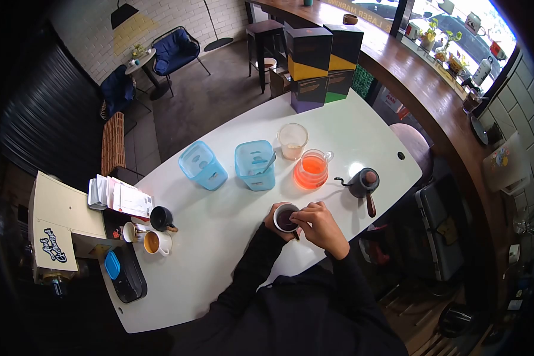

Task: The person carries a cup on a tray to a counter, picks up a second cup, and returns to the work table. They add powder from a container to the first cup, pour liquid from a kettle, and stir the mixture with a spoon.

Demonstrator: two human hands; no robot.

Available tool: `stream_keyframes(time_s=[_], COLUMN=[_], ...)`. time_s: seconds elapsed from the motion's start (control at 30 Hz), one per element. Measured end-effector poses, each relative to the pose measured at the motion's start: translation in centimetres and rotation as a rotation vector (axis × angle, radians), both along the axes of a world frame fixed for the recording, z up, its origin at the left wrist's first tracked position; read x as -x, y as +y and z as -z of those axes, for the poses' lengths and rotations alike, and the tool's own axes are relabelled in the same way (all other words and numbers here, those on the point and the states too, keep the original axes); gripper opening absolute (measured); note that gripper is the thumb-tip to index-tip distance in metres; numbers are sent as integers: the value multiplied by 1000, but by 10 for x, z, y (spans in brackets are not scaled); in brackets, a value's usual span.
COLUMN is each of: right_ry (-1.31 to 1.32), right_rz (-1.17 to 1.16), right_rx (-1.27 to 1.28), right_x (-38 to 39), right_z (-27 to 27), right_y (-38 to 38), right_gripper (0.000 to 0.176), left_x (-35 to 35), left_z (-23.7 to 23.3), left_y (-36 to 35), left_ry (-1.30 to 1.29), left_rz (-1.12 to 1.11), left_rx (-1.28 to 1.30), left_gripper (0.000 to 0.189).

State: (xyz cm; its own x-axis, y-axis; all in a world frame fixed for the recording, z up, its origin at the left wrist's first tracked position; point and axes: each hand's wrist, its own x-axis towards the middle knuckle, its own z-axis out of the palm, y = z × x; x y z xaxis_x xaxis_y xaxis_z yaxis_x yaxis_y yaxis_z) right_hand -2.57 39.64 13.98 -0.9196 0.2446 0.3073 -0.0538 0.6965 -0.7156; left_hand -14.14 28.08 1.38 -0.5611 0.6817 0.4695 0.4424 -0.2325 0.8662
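Note:
A white-rimmed cup (286, 218) with dark contents stands near the table's front edge. Around its left side my left hand (272, 218) is closed, steadying it. My right hand (321, 227) is pinched over the cup's right rim; what its fingertips hold, if anything, is hidden. Just beyond the cup is a glass jug (311, 171) of orange-red liquid, with a clear tumbler (292, 141) behind it. Two translucent blue containers (203, 166) stand to the left; the one on the right holds a utensil. A dark gooseneck kettle (363, 183) with a wooden handle sits to the right.
At the left end of the white table (202, 261) are several mugs (158, 242), a stack of papers (124, 199) and a black tray (129, 279) with a blue item. Black boxes (310, 53) are stacked at the far end. A curved wooden counter (406, 74) runs along the right.

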Motion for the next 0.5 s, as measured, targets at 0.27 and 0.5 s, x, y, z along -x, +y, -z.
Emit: stream_keyframes(time_s=[0.27,0.5], right_ry=[145,16], right_rz=[213,50], right_rx=[-7,18], right_x=[8,2], right_z=[11,6], right_y=[-3,-7], right_gripper=[11,12], left_x=[0,3], left_z=[17,9], left_y=[1,1], left_ry=[-13,14], left_rz=[-36,-11], left_rx=[48,19], left_gripper=[69,68])
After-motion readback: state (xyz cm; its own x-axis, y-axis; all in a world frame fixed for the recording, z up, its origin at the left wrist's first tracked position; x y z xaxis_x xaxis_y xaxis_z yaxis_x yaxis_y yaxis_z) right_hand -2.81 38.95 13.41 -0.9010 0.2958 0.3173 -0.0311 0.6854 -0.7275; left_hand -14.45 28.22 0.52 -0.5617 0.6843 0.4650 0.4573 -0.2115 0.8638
